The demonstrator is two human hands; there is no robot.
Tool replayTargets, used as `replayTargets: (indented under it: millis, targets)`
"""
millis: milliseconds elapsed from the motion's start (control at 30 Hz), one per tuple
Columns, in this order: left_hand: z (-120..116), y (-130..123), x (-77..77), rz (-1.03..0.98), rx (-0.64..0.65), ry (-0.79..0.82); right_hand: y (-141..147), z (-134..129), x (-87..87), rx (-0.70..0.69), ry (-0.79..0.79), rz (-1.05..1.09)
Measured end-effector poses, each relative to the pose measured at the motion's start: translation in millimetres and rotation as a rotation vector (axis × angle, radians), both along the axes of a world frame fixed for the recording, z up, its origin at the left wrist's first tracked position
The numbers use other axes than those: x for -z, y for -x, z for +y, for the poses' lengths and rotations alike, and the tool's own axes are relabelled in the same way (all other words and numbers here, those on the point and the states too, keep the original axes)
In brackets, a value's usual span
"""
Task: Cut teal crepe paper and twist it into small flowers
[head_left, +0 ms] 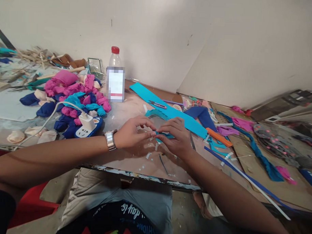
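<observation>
My left hand (135,132), with a metal-banded watch (110,140) on its wrist, pinches at the near part of a curved turquoise fabric band (156,113). My right hand (177,136) meets it there, thumb and fingers closed on the same band. The band arches away behind the fingers, and its pinched part is mostly hidden by them. Just beyond lies a wide, flat strip of bright blue fabric (171,112) with small thread snips (157,104) on it. An orange-handled tool (219,137) rests at the strip's right end.
Pink, blue and cream fabric pieces (75,90) are heaped at left, beside a power strip (90,128) with a white plug. A red-capped bottle (115,78) stands near the wall. Cardboard (243,154) with fabric strips lies right. The table's front edge (143,178) runs below my hands.
</observation>
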State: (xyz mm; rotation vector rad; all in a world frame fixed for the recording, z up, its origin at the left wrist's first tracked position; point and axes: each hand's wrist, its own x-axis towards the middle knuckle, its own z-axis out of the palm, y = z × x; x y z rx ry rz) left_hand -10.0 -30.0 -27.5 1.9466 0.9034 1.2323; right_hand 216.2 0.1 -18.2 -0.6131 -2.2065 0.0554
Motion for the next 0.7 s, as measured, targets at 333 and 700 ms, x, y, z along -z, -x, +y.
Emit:
replayTargets:
  millis: [333, 700]
  targets:
    - [3.2, -0.1, 3.5, -0.034, 0.09, 0.163, 1.0, -1.3, -2.3, -0.014, -0.063, 0.011]
    - [4.6, -2.9, 7.0, -0.21, 0.084, 0.293, 3.8, -5.6, -7.0, 0.008, -0.058, 0.031]
